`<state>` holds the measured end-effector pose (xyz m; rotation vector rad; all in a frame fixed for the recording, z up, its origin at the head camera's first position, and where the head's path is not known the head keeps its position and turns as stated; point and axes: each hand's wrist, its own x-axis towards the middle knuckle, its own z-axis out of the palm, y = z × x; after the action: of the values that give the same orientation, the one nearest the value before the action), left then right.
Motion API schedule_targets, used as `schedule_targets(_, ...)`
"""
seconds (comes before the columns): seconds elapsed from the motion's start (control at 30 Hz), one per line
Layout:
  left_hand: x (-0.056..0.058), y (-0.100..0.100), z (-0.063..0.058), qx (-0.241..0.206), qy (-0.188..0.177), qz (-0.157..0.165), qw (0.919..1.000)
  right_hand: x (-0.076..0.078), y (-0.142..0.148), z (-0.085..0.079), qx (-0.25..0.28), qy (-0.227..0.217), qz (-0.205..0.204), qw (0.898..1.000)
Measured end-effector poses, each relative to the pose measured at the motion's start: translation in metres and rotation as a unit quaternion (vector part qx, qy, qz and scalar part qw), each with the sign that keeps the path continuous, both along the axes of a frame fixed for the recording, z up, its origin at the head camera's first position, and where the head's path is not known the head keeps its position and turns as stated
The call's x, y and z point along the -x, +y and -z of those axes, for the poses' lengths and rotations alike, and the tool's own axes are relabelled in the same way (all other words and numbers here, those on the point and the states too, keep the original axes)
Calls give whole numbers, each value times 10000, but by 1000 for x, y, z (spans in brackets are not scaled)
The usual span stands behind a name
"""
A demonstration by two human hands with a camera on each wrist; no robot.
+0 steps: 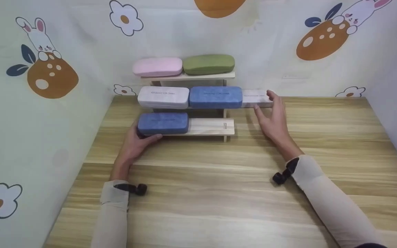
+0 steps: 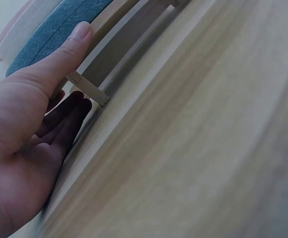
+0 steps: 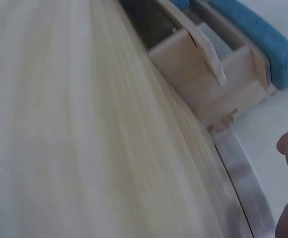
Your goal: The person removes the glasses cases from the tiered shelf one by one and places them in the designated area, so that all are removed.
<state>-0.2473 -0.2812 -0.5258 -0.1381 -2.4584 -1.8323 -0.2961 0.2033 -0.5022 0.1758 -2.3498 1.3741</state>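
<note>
A three-tier wooden display rack (image 1: 212, 126) holds hard glasses cases. My left hand (image 1: 133, 144) grips the left end of the bottom tier, its thumb (image 2: 67, 52) along the front edge and its fingers beside the leg below. Right by it, a dark blue glasses case (image 1: 163, 123) lies on that tier. My right hand (image 1: 272, 119) is at the right end of a white lettered box (image 1: 254, 96), thumb over its front side and fingertip near its far corner. In the right wrist view only part of this hand shows, with thumb and fingers spread apart.
The middle tier bears a white case (image 1: 163, 97) and a blue case (image 1: 215, 97); a pink case (image 1: 158, 66) and a green case (image 1: 209, 64) lie on top. Behind the wooden table (image 1: 198, 193) stands a wall (image 1: 171, 38) printed with rabbits and flowers.
</note>
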Motion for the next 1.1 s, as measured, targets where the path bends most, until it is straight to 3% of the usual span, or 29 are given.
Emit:
schedule_targets(0.17, 0, -1, 1, -21, -25, 3, 10000, -15, -25, -4, 392, 119, -561, 9976)
schedule_targets(0.6, 1, 1, 0, 68, -170, -45, 9998, -48, -77, -4, 399, 123, -1517, 9875)
schedule_targets(0.77, 2, 1, 0, -46, -126, -21, 9999, -50, -92, -4, 30, 115, -1815, 9833)
schedule_targets(1.1, 2, 0, 0, -198, 43, 100, 9997, -42, -131, -18, -188, 152, -2321, 9724)
